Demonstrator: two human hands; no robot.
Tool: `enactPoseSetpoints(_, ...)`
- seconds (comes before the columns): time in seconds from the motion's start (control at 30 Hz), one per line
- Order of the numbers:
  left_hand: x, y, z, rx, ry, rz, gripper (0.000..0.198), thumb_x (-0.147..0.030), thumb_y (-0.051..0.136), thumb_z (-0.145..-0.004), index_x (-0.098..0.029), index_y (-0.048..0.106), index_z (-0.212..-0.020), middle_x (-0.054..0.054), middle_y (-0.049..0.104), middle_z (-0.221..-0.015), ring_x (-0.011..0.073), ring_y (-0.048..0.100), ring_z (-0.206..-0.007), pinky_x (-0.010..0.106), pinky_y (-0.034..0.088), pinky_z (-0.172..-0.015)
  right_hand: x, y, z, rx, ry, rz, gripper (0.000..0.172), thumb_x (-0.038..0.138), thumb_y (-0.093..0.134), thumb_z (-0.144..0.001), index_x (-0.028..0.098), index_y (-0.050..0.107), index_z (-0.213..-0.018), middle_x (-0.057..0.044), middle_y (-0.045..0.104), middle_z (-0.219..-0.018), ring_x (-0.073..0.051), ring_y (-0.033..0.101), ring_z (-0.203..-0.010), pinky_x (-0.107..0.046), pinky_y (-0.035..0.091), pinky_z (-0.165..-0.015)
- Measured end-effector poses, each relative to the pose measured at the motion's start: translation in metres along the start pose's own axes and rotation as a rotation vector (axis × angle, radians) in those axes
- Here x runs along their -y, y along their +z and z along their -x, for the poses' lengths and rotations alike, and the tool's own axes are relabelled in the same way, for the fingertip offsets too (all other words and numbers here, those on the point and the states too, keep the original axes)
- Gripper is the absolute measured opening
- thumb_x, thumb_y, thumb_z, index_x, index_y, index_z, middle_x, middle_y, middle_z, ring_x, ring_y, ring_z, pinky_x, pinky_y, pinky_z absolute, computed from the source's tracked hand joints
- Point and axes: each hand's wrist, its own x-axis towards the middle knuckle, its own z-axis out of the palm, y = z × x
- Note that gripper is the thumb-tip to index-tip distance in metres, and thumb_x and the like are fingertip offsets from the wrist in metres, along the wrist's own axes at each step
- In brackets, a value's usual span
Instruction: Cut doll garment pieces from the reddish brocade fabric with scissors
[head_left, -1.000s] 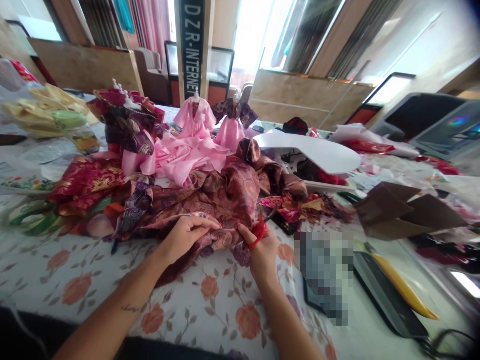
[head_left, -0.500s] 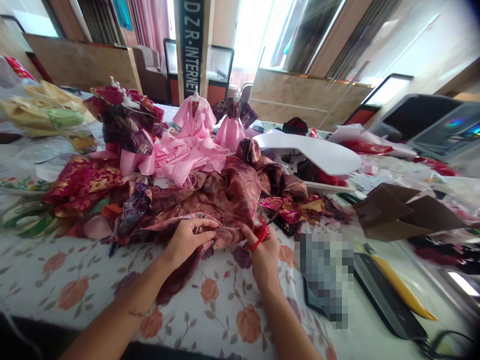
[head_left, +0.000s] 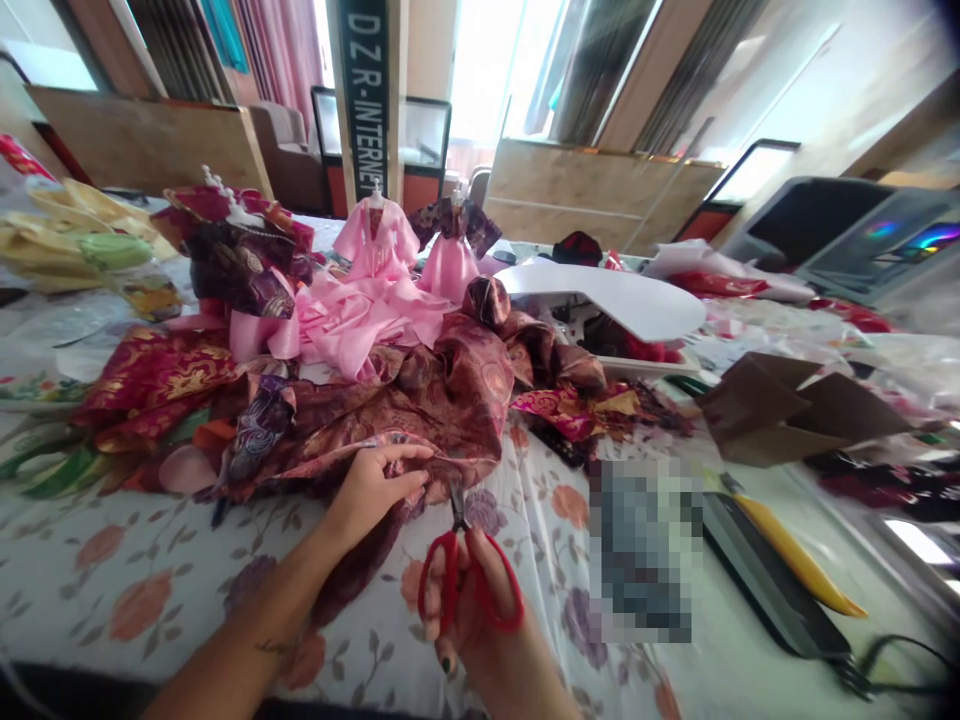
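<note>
My left hand (head_left: pixel 373 487) pinches the near edge of a maroon brocade cloth (head_left: pixel 442 400) that lies heaped on the floral tablecloth (head_left: pixel 150 590). My right hand (head_left: pixel 472 625) sits close to the table's front edge, fingers through the loops of red-handled scissors (head_left: pixel 465 580). The scissor blades point away from me and reach the cloth's edge just right of my left fingers.
Behind the brocade lie pink satin (head_left: pixel 360 320), red-and-gold cloth (head_left: pixel 150 370) and small doll gowns on stands (head_left: pixel 375 235). A white board (head_left: pixel 622 300), brown card pieces (head_left: pixel 780 410), a dark tray with a yellow tool (head_left: pixel 787 550) and a blurred patch (head_left: pixel 645 550) fill the right side.
My right hand has drawn back toward me from the cloth's edge and turned the scissors, whose blades now point at the cloth. My left hand keeps its hold.
</note>
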Motion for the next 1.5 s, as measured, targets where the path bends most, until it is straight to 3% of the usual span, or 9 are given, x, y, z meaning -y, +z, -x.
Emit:
enactPoseSetpoints(0.2,-0.001,0.004,0.001,-0.006,0.026,0.012,0.028,-0.024,0.066,-0.073,-0.017,0.073,-0.099,0.005,0.074,-0.090,0.0185,0.065,-0.080,0.029,0.049,-0.079,-0.006,-0.003,-0.004,0.022,0.079,-0.066,0.048,0.056,0.052,-0.085,0.010,0.063,-0.076,-0.007,0.064,-0.060,-0.012,0.062,-0.044,-0.015,0.045,-0.032)
enactPoseSetpoints(0.33,-0.004,0.006,0.003,-0.011,0.062,0.026,0.026,-0.023,0.066,-0.072,-0.017,0.073,-0.096,0.006,0.073,-0.100,0.0215,0.065,-0.096,0.031,0.047,-0.091,-0.011,-0.004,-0.005,0.006,0.080,-0.075,0.048,0.056,0.052,-0.086,0.010,0.063,-0.079,-0.007,0.065,-0.061,-0.013,0.062,-0.045,-0.015,0.045,-0.032)
enactPoseSetpoints(0.57,-0.006,0.007,0.005,0.005,0.023,0.007,0.029,-0.026,0.066,-0.073,-0.015,0.073,-0.099,0.006,0.074,-0.091,0.0202,0.066,-0.081,0.030,0.050,-0.079,-0.011,-0.002,-0.008,-0.024,0.035,-0.054,0.053,0.064,0.052,-0.082,0.012,0.063,-0.081,-0.005,0.064,-0.060,-0.012,0.061,-0.046,-0.015,0.045,-0.035)
enactPoseSetpoints(0.83,-0.007,0.005,0.006,0.000,0.031,0.075,0.027,-0.025,0.067,-0.072,-0.018,0.073,-0.097,0.005,0.074,-0.101,0.0218,0.064,-0.100,0.031,0.047,-0.091,-0.009,0.008,-0.012,-0.177,-0.067,0.192,0.044,0.062,0.059,-0.077,0.017,0.062,-0.074,-0.004,0.063,-0.058,-0.013,0.058,-0.044,-0.018,0.040,-0.034)
enactPoseSetpoints(1.1,-0.012,0.005,0.007,0.009,0.013,0.135,0.024,-0.024,0.067,-0.073,-0.018,0.074,-0.095,0.003,0.074,-0.098,0.0197,0.064,-0.099,0.029,0.045,-0.094,-0.015,0.002,-0.014,-0.272,-0.163,0.403,0.050,0.064,0.059,-0.076,0.015,0.057,-0.064,-0.001,0.059,-0.052,-0.009,0.050,-0.037,-0.017,0.035,-0.031)
enactPoseSetpoints(1.5,-0.012,0.007,0.008,0.026,0.030,0.158,0.022,-0.021,0.066,-0.073,-0.021,0.074,-0.094,0.002,0.074,-0.098,0.0206,0.064,-0.101,0.030,0.046,-0.094,-0.014,0.002,-0.014,-0.308,-0.129,0.393,0.053,0.067,0.061,-0.072,0.015,0.055,-0.061,0.002,0.054,-0.049,-0.007,0.045,-0.035,-0.016,0.031,-0.031)
